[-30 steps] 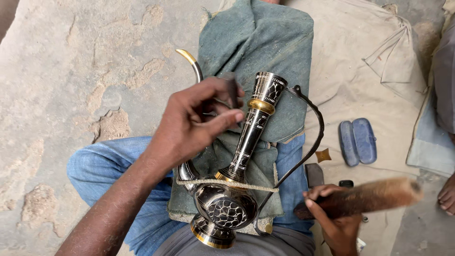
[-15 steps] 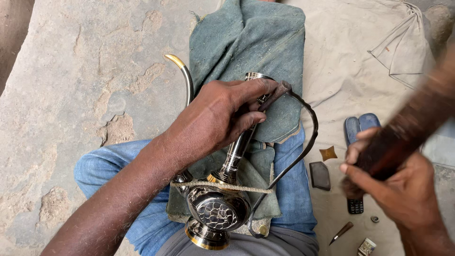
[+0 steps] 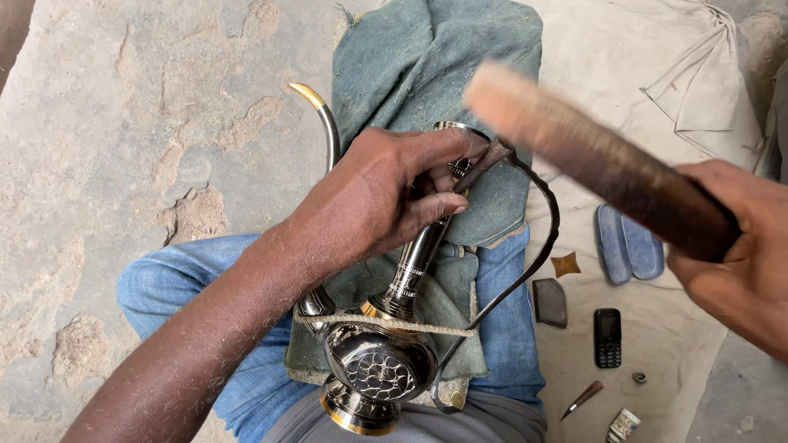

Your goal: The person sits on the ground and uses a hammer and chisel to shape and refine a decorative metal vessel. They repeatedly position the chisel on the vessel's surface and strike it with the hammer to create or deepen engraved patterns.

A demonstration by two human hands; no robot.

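Person engraving a metal jug held across their lap.

The left hand (image 3: pixel 373 201) is clamped around the neck of the jug (image 3: pixel 382 361), pinning a small chisel (image 3: pixel 480 164) against it. The right hand (image 3: pixel 735 250) is closed tight on a raised wooden mallet (image 3: pixel 591 156). The jug lies on a green cloth (image 3: pixel 435 74), tied with 1 cord (image 3: pixel 386 321) to steady it.

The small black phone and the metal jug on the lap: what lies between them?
In the head view, a dark flat stone lies between phone and jug, on the cloth.
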